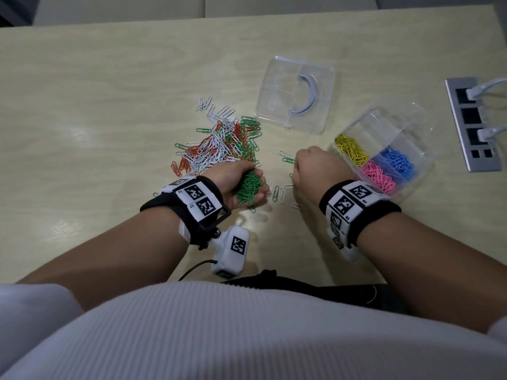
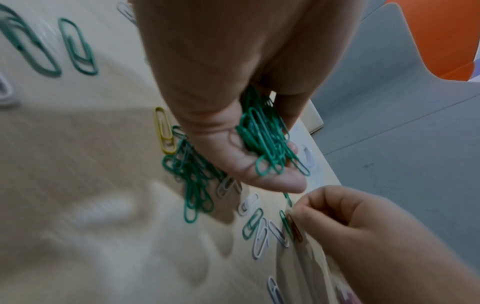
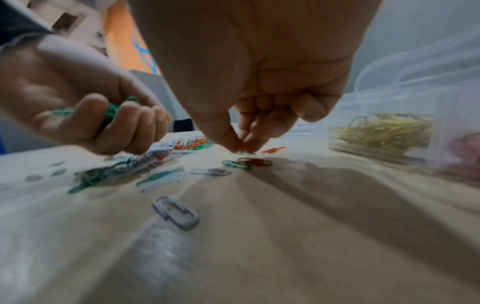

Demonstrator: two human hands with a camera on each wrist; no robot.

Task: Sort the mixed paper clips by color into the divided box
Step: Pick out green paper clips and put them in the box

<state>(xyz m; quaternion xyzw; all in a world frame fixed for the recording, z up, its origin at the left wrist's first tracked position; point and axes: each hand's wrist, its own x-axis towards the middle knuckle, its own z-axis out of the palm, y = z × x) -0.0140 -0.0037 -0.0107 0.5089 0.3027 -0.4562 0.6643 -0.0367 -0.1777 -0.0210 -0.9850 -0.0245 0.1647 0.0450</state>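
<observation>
My left hand (image 1: 241,182) lies palm up just above the table and grips a bundle of green paper clips (image 1: 248,187), which the left wrist view shows between its curled fingers (image 2: 265,133). My right hand (image 1: 308,170) points down beside it. Its thumb and fingertips (image 3: 241,144) pinch together on a green clip at the table surface; a red clip (image 3: 255,162) lies just in front. The mixed pile (image 1: 219,144) of red, white and green clips sits behind my left hand. The clear divided box (image 1: 411,124) at the right holds yellow (image 1: 351,150), pink (image 1: 378,176) and blue (image 1: 399,160) clips.
The box's clear lid (image 1: 296,94) lies behind the pile. Several loose white and green clips (image 1: 277,192) are scattered between my hands. A metal socket strip (image 1: 472,124) with plugs is set in the table at the far right. The table's near edge is by my body.
</observation>
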